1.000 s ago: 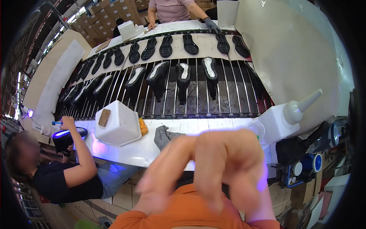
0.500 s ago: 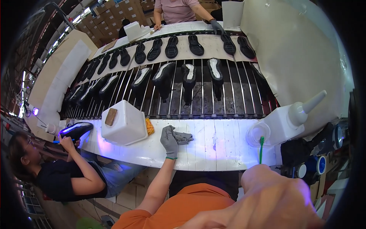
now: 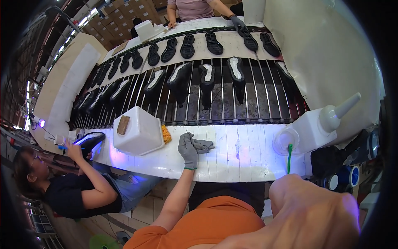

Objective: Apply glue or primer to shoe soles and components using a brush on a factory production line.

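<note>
My left hand (image 3: 189, 151), in a grey glove with a green cuff, rests on the white worktable (image 3: 226, 159). Its fingers are bent round grey cloth (image 3: 204, 145) that juts out to the right and looks like a loose glove. My right hand (image 3: 315, 205) is bare and very close to the camera at the lower right, touching nothing I can see. Its fingers are hidden. Just beyond it, a green-handled brush (image 3: 290, 157) stands in the round cup (image 3: 286, 137) of a white squeeze bottle (image 3: 317, 128) with a long spout.
Past the table runs a roller conveyor (image 3: 222, 112) with black shoe uppers (image 3: 207, 85) and, beyond, black soles (image 3: 187, 45). A white plastic container (image 3: 139, 133) stands left of my hand. One person (image 3: 76, 189) at left handles a shoe (image 3: 91, 143); another (image 3: 195, 10) touches a sole across.
The view has tilted and shifted slightly. My left hand keeps its place on the table. The person at left has raised the hand with the blue-handled tool above the shoe.
</note>
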`<control>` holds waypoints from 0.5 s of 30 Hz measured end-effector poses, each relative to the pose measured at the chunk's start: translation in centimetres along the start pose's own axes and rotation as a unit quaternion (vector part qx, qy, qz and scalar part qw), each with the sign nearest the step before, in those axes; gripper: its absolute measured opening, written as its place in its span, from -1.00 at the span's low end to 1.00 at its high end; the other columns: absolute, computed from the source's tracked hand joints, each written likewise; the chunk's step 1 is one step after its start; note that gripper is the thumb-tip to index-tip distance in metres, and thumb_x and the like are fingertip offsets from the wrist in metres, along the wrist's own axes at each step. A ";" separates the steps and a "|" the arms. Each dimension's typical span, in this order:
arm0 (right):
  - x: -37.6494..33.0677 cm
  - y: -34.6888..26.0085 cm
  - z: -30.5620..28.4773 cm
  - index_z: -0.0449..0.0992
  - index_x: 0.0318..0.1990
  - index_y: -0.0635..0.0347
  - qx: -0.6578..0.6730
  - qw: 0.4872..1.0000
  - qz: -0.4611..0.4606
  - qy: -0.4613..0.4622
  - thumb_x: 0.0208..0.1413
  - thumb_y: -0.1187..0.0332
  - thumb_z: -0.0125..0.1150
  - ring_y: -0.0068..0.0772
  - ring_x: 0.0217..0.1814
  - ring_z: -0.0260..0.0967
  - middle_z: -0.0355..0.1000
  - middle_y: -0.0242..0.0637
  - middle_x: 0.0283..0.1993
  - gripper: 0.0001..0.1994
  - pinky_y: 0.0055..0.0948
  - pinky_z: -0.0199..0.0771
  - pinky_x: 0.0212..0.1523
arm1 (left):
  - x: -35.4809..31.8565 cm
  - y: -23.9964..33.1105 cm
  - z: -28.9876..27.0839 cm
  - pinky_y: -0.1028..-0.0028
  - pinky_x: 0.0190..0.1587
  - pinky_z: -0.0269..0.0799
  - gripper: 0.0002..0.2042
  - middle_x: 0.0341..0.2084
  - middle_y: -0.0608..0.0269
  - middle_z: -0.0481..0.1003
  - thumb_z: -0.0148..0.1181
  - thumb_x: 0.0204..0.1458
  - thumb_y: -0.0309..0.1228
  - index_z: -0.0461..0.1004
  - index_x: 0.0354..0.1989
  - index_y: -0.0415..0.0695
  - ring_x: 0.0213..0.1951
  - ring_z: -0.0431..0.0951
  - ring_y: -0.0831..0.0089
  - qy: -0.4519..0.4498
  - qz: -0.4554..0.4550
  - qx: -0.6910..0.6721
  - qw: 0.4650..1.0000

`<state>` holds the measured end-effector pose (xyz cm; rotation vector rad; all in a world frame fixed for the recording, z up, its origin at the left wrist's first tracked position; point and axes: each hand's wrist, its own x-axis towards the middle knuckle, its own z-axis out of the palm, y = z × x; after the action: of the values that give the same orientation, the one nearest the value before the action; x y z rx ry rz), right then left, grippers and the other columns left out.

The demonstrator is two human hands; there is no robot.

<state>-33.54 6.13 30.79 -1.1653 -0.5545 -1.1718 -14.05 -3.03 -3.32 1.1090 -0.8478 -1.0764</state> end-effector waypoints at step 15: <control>-0.2 -0.3 -1.8 0.14 0.11 0.35 -0.055 0.988 0.074 0.127 0.23 0.22 0.01 -0.22 0.12 0.24 0.30 -0.03 0.06 -0.56 -0.27 0.22 0.18 | 0.1 -0.8 -0.3 0.61 -0.69 0.24 -0.78 -0.73 0.42 0.22 -0.14 0.30 -0.37 0.36 -0.31 -0.24 -0.75 0.30 0.65 -0.003 0.018 0.007 1.000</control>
<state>-34.23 4.60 30.08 -1.1090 -0.2090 -1.2104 -13.94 -3.15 -4.13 1.1001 -0.8778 -1.0452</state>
